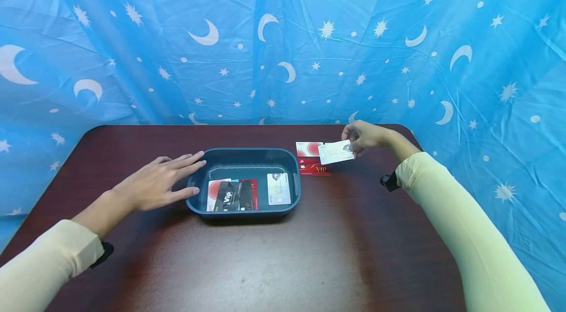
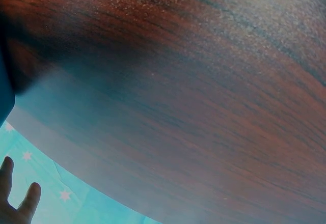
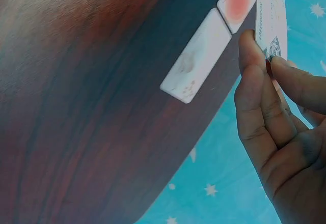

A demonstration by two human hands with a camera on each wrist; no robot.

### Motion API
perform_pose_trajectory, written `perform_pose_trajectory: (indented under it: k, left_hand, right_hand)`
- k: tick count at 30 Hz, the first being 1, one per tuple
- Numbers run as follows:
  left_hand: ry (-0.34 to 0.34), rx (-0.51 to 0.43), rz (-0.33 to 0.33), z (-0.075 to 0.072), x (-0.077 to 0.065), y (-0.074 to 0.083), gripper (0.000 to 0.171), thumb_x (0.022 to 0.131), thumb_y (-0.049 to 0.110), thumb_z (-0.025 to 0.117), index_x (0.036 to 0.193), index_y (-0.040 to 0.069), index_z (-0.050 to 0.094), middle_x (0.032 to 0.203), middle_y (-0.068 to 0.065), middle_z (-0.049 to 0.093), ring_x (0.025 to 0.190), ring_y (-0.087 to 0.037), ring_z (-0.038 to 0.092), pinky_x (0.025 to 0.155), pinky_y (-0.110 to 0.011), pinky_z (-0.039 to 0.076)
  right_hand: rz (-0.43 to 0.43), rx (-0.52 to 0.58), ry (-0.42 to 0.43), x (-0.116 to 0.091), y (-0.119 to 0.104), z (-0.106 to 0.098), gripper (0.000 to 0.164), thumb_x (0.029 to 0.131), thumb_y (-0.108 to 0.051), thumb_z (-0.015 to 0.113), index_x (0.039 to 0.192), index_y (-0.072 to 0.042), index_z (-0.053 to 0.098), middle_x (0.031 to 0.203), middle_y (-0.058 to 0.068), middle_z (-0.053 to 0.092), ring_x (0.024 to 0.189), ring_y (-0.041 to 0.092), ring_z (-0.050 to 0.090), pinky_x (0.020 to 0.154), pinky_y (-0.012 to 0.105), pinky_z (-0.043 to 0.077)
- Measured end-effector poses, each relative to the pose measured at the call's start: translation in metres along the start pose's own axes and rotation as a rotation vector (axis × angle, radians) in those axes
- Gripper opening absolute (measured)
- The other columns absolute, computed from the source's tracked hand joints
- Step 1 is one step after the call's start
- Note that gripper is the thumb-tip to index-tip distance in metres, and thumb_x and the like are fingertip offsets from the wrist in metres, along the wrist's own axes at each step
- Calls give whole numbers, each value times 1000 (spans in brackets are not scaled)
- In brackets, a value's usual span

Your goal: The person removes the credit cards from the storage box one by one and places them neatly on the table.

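My right hand (image 1: 363, 136) pinches a white card (image 1: 336, 152) between thumb and fingertips, held above the table's right half. Under and beside it lie a white card with a red circle (image 1: 309, 149), a red VIP card (image 1: 313, 166) and another pale card (image 3: 197, 56), mostly hidden in the head view. My left hand (image 1: 155, 182) has its fingers extended, fingertips at the left rim of a dark blue tray (image 1: 247, 212). Inside the tray, a black Vip card (image 1: 227, 196) overlaps red and white cards on the left; a white VIP card (image 1: 278, 189) lies apart on the right.
The dark wood table (image 1: 283, 263) has a glossy top with rounded far corners. Behind it hangs a blue curtain (image 1: 283, 46) with white stars and moons. Black straps (image 1: 389, 182) circle both wrists.
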State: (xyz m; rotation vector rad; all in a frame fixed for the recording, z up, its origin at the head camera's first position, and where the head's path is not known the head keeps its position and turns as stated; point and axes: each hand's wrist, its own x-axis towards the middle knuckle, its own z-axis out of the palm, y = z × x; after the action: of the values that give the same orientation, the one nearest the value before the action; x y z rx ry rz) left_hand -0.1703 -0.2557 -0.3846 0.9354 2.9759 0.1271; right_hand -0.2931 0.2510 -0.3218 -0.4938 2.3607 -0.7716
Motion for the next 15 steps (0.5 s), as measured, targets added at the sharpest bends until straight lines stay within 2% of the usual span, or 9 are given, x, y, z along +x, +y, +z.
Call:
perform_pose_trajectory:
  k: [3,7,12,15]
  left_hand:
    - [3,2,4,0,0,0,73,94,55,57,151,11,43,158,-14,35,140,-39,40,105,-66,35]
    - [0,5,4,-1,0,1,73,94,54,57,151,10,43,158,-14,35,141,-39,40,106,-65,35]
    - [-7,3,0,-2,0,2,73,95,54,57,151,10,44,158,-14,35,140,-39,40,106,-65,35]
    - [-7,3,2,-2,0,2,73,95,54,57,151,10,43,158,-14,35,140,-39,40,105,-65,35]
  right_hand:
    - [12,3,13,-3,10,1,24,94,9,56,116,11,49,86,20,59,71,28,69,74,45,59]
    - [25,2,20,-5,23,4,24,93,10,56,116,12,49,84,19,59,73,31,69,73,44,60]
    - [45,15,16,-7,35,8,23,92,11,56,114,11,49,84,18,59,70,23,68,69,40,60]
    - [60,25,12,-7,40,10,22,92,11,56,113,10,49,83,17,59,70,23,68,69,40,60]
